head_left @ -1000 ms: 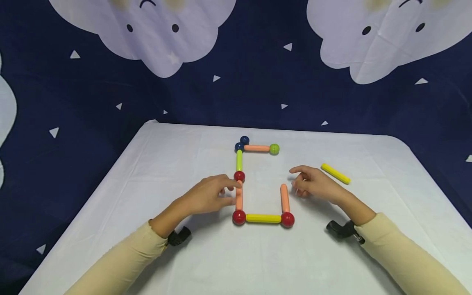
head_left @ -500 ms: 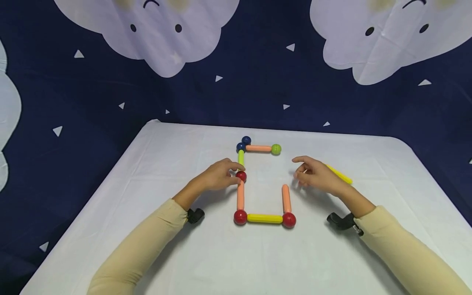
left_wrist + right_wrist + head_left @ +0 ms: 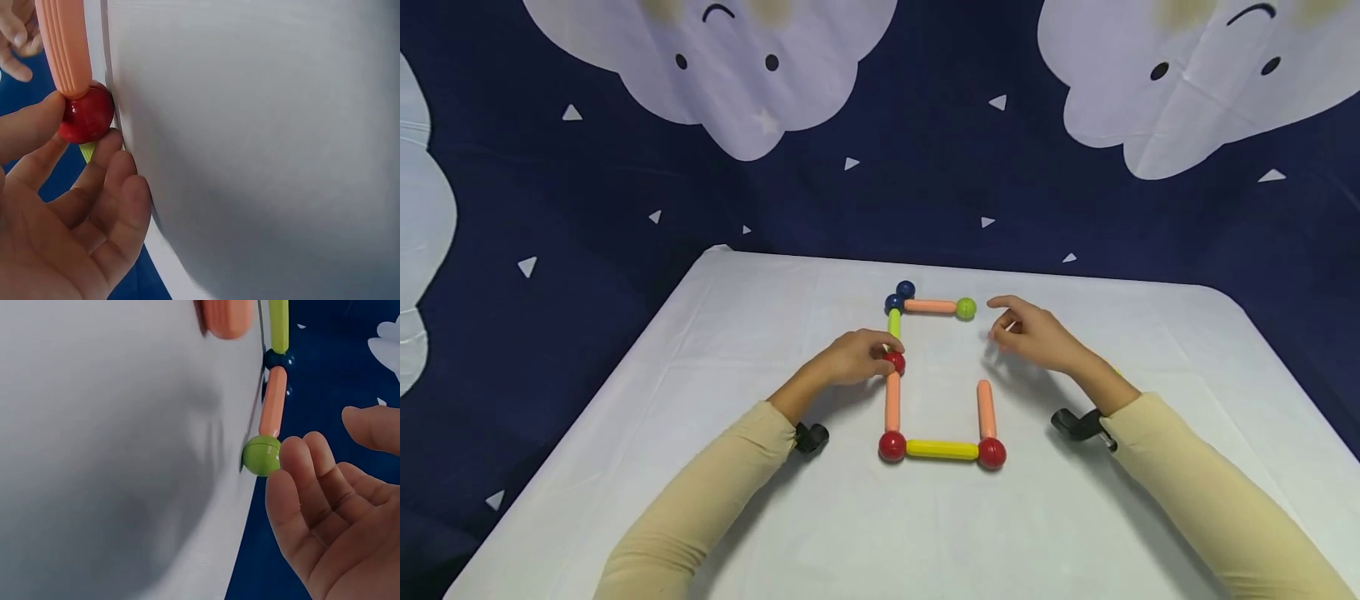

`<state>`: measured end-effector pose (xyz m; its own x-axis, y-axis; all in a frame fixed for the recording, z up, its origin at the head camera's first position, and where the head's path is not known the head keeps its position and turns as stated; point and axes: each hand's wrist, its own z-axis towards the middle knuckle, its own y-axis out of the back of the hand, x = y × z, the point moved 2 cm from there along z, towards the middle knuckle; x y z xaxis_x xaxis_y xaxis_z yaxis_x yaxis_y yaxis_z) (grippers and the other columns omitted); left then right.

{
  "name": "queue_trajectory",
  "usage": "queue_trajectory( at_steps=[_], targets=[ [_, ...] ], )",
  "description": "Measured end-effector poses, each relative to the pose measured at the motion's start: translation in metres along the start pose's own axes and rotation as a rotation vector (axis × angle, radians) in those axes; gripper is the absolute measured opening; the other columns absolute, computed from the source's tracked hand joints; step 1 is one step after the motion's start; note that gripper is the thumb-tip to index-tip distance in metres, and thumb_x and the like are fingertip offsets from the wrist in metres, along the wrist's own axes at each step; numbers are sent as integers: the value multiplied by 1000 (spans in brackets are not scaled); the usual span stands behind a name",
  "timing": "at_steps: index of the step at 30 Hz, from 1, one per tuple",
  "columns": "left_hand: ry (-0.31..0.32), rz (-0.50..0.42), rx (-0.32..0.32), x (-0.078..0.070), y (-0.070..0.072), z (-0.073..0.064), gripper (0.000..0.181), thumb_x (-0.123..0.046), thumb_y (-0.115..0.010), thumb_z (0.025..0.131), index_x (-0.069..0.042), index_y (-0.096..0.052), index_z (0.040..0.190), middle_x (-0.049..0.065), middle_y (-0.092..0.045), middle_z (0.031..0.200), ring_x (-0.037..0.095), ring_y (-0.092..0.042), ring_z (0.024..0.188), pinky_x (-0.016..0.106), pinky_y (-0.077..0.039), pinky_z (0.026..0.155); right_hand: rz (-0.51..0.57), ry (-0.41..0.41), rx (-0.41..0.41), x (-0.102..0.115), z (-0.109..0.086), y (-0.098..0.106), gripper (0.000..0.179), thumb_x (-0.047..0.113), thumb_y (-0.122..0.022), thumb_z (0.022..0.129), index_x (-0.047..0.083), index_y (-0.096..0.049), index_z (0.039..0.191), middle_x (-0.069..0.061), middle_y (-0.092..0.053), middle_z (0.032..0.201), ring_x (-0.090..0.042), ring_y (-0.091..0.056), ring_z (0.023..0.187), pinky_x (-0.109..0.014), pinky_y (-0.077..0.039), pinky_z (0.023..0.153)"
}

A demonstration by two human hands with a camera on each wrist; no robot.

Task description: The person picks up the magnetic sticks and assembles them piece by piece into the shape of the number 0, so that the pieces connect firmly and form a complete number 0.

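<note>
My left hand (image 3: 852, 358) pinches a red ball (image 3: 897, 361) between thumb and fingers, at the middle of the shape's left side. In the left wrist view a salmon stick (image 3: 65, 50) meets that ball, and a bit of a lime stick (image 3: 87, 152) shows behind it. My right hand (image 3: 1037, 335) hovers with loosely bent fingers to the right of a green ball (image 3: 966, 308), holding nothing. A salmon stick (image 3: 930, 307) joins the green ball to a dark blue ball (image 3: 894, 303), and another blue ball (image 3: 906, 289) touches that one.
At the near side, a yellow stick (image 3: 942, 450) links two red balls, left (image 3: 892, 446) and right (image 3: 992, 454). From the right one a salmon stick (image 3: 987, 408) points away, its far end free. A loose yellow stick is mostly hidden behind my right forearm. White cloth covers the table (image 3: 820, 533).
My left hand has moved away from me, from the salmon stick up to the red ball, and pinches it. The right hand has moved farther back, toward the green ball.
</note>
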<state>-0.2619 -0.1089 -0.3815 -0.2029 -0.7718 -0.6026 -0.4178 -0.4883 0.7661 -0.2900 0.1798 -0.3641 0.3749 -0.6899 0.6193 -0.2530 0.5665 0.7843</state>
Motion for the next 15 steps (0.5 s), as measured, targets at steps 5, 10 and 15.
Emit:
queue_trajectory(
  at_steps=[5,10,15],
  targets=[
    [22,0,-3,1,-1,2,33,-20,-66,95,-20,-65,128,9,-68,117,19,-57,96,27,-45,75,-57,14,-34,5,21,1,44,9,-57,95,1,-50,138,-16,-72,105,-22,-65,84,-31,-49,71],
    [32,-7,-12,1,-1,1,33,-20,-66,95,-21,-66,128,9,-68,118,20,-59,103,31,-47,83,-94,52,-67,14,48,1,38,8,-58,94,0,-57,131,-21,-70,108,-34,-67,96,-42,-53,80],
    [34,-22,-10,0,-1,2,33,-20,-67,95,-21,-67,127,9,-67,118,20,-59,103,31,-47,83,-136,48,-46,22,73,-5,37,7,-60,94,-3,-59,129,-25,-67,117,-37,-64,106,-49,-51,92]
  ],
)
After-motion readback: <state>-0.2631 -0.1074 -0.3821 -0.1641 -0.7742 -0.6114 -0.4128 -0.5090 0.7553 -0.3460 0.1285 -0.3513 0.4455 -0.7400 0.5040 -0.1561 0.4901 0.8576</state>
